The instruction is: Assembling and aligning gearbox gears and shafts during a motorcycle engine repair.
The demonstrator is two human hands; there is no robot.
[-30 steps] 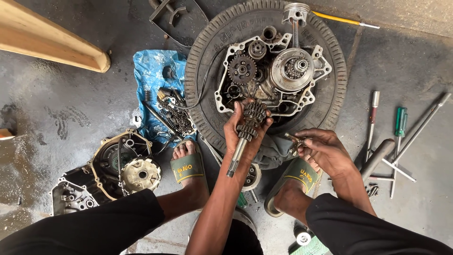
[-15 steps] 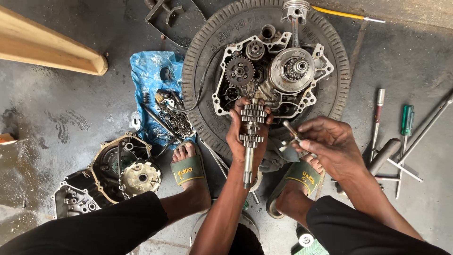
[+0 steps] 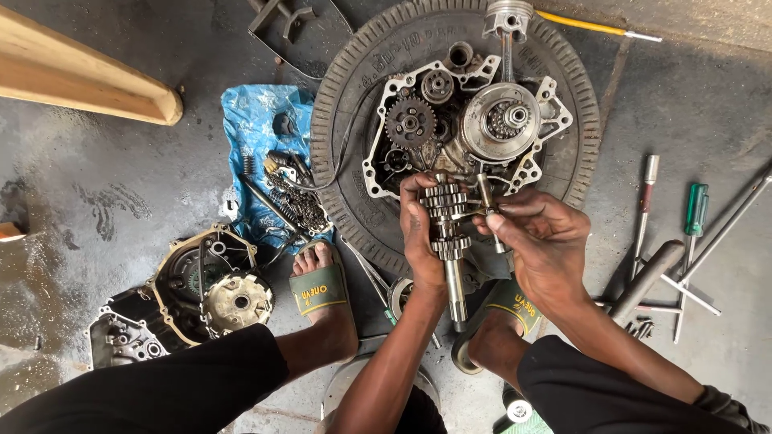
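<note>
My left hand [image 3: 420,241] grips a greasy gear shaft [image 3: 450,241] stacked with several gears, held upright just below the open engine case [image 3: 466,128]. My right hand [image 3: 543,241] pinches a short metal pin or shaft piece [image 3: 486,199] against the gear stack's right side. The engine case lies on a black tyre [image 3: 346,137], with exposed gears, a clutch hub and a piston [image 3: 508,16] sticking up at the top.
A blue plastic sheet [image 3: 249,137] holds a chain and small parts. Engine covers [image 3: 201,281] lie at lower left. Screwdrivers and wrenches [image 3: 683,233] lie at right. A wooden beam [image 3: 80,80] sits upper left. My sandalled feet [image 3: 318,285] rest by the tyre.
My right hand has come in to meet the gear shaft, bringing the small pin against it. My left hand has lifted the shaft slightly toward the engine case.
</note>
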